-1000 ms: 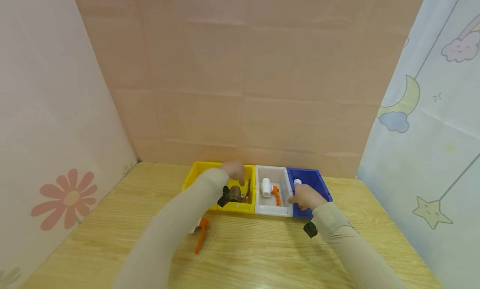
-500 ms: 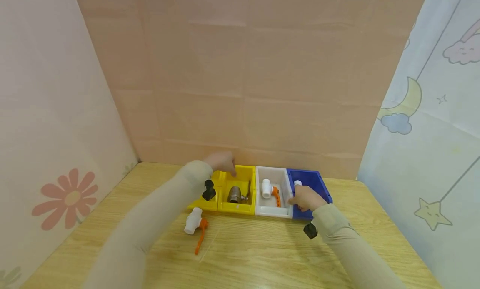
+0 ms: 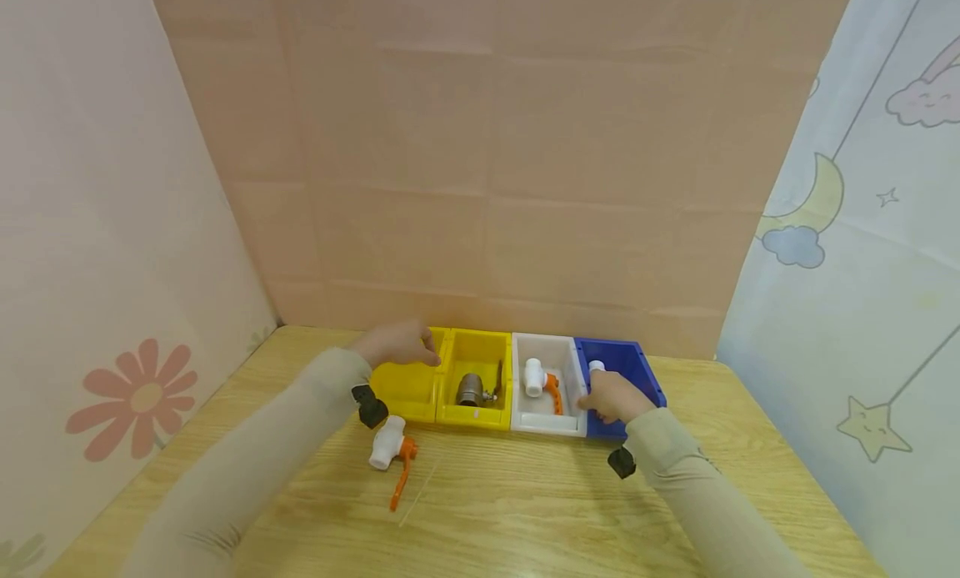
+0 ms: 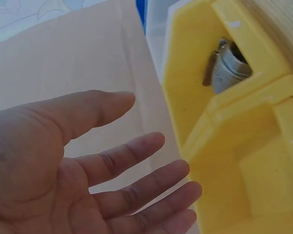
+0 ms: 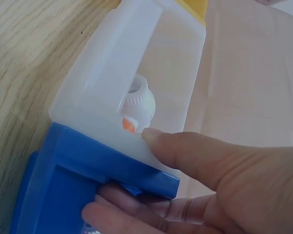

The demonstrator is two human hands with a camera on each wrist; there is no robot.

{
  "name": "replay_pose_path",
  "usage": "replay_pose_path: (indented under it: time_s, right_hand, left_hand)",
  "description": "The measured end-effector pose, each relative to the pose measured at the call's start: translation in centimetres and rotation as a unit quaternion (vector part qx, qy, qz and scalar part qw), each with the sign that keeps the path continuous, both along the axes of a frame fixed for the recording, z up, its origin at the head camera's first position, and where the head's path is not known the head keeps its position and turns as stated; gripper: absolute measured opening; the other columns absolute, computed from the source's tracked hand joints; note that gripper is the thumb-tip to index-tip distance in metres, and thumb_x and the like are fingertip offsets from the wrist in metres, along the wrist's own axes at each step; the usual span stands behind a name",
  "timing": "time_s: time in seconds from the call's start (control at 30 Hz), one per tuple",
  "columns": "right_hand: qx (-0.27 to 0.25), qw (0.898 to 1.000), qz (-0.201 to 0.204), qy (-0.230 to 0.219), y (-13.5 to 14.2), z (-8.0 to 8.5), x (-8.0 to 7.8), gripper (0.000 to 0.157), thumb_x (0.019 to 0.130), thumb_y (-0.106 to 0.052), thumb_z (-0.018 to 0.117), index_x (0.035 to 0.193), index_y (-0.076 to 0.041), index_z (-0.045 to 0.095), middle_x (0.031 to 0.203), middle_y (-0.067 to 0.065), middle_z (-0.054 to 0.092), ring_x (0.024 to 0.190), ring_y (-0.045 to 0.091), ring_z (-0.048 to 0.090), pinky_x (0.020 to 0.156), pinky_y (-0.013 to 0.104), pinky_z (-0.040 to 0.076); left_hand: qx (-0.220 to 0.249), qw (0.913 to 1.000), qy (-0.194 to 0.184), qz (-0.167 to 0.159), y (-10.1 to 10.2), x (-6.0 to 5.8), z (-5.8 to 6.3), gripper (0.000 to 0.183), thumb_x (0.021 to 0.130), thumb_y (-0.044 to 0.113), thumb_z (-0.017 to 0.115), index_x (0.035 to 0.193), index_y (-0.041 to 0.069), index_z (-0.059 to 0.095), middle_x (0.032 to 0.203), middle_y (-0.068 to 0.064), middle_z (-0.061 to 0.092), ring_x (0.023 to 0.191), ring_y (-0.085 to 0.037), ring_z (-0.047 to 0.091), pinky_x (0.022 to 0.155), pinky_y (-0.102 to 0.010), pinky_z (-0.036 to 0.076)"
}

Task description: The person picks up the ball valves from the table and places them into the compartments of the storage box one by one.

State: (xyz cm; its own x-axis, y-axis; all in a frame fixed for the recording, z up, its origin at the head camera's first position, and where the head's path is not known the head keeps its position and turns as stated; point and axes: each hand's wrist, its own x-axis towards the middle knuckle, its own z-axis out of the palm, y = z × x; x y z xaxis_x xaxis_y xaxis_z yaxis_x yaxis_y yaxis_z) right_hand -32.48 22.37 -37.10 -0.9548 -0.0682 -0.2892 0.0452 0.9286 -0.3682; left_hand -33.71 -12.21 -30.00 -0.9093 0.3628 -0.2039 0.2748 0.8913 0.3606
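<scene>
My left hand (image 3: 399,343) hovers over the left yellow bin (image 3: 405,386); in the left wrist view its fingers (image 4: 136,190) are spread loosely and hold nothing. A metal valve (image 3: 471,389) with a thin handle lies in the right yellow bin (image 3: 480,338). My right hand (image 3: 617,396) grips the side wall of the blue bin (image 3: 637,369), thumb on the white bin's side and fingers inside the blue one. By those fingers shows a white fitting (image 3: 596,366), mostly hidden. A white ball valve (image 3: 534,378) with an orange handle lies in the white bin (image 3: 550,424).
Another white ball valve (image 3: 388,443) with an orange handle lies on the wooden table (image 3: 510,503) in front of the left yellow bin. The bins stand side by side near the back edge, against a brown paper backdrop (image 3: 480,144).
My left hand has moved left from above the right yellow bin to the left yellow bin, uncovering the metal valve and the valve on the table. My right hand has stayed put.
</scene>
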Motion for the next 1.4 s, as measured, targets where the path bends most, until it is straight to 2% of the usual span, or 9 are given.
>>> replay_pose_path:
  time_s: [0.17, 0.3, 0.5, 0.73, 0.97, 1.17, 1.4]
  right_hand:
    - [0.004, 1.000, 0.001, -0.002, -0.1, 0.2, 0.1, 0.051, 0.090, -0.016, 0.068, 0.122, 0.015, 0.044, 0.085, 0.013, 0.059, 0.069, 0.020, 0.062, 0.063, 0.031, 0.058]
    - [0.000, 1.000, 0.000, -0.002, -0.1, 0.3, 0.2, 0.051, 0.090, -0.016, 0.068, 0.123, 0.015, 0.044, 0.087, 0.014, 0.059, 0.069, 0.021, 0.062, 0.063, 0.031, 0.058]
    - [-0.005, 1.000, 0.003, 0.000, 0.0, 0.2, 0.2, 0.052, 0.090, -0.015, 0.068, 0.124, 0.017, 0.043, 0.088, 0.016, 0.059, 0.070, 0.021, 0.062, 0.063, 0.031, 0.058]
    - [0.003, 1.000, 0.003, 0.001, 0.0, 0.1, -0.1, 0.054, 0.090, -0.017, 0.068, 0.126, 0.016, 0.043, 0.086, 0.014, 0.059, 0.069, 0.020, 0.062, 0.063, 0.031, 0.057]
    - [0.014, 1.000, 0.010, 0.006, 0.1, 0.2, 0.1, 0.052, 0.090, -0.017, 0.068, 0.123, 0.015, 0.044, 0.085, 0.013, 0.059, 0.068, 0.020, 0.064, 0.063, 0.032, 0.057]
    - [0.012, 1.000, 0.006, 0.005, 0.1, 0.0, 0.0, 0.053, 0.091, -0.018, 0.067, 0.124, 0.015, 0.044, 0.085, 0.013, 0.060, 0.068, 0.020, 0.064, 0.064, 0.032, 0.057]
    - [0.013, 1.000, 0.006, 0.010, 0.1, -0.2, 0.0, 0.050, 0.090, -0.018, 0.068, 0.120, 0.015, 0.045, 0.088, 0.014, 0.060, 0.068, 0.020, 0.064, 0.063, 0.031, 0.057]
  left_hand:
    - [-0.014, 0.9997, -0.018, 0.011, -1.3, 1.1, -1.5, 0.019, 0.090, 0.035, 0.065, 0.096, 0.017, 0.067, 0.105, 0.000, 0.066, 0.090, -0.019, 0.056, 0.083, -0.042, 0.048]
    - [-0.020, 0.9994, -0.024, 0.012, -1.9, 2.0, -2.6, 0.018, 0.090, 0.035, 0.066, 0.094, 0.018, 0.067, 0.100, 0.002, 0.065, 0.085, -0.018, 0.055, 0.076, -0.039, 0.047]
    - [-0.014, 0.9992, -0.035, 0.009, -2.2, 3.4, -3.7, 0.016, 0.089, 0.030, 0.069, 0.089, 0.014, 0.066, 0.089, 0.002, 0.063, 0.077, -0.017, 0.051, 0.068, -0.033, 0.044]
    - [-0.020, 0.9992, -0.034, -0.002, -2.4, 4.3, -5.0, 0.016, 0.088, 0.027, 0.070, 0.084, 0.013, 0.063, 0.081, 0.002, 0.059, 0.071, -0.016, 0.050, 0.062, -0.030, 0.041]
    - [-0.033, 0.9990, -0.031, 0.001, -2.7, 4.8, -5.5, 0.011, 0.088, 0.024, 0.069, 0.085, 0.014, 0.065, 0.081, 0.002, 0.059, 0.071, -0.016, 0.050, 0.062, -0.030, 0.041]
    - [-0.041, 0.9981, -0.045, -0.002, -2.8, 5.3, -5.7, 0.005, 0.087, 0.020, 0.070, 0.088, 0.015, 0.067, 0.090, 0.001, 0.063, 0.076, -0.017, 0.052, 0.066, -0.033, 0.045]
    - [-0.056, 0.9971, -0.050, -0.003, -2.7, 5.5, -6.5, 0.007, 0.083, 0.018, 0.074, 0.087, 0.018, 0.068, 0.093, 0.001, 0.064, 0.077, -0.017, 0.053, 0.066, -0.033, 0.046]
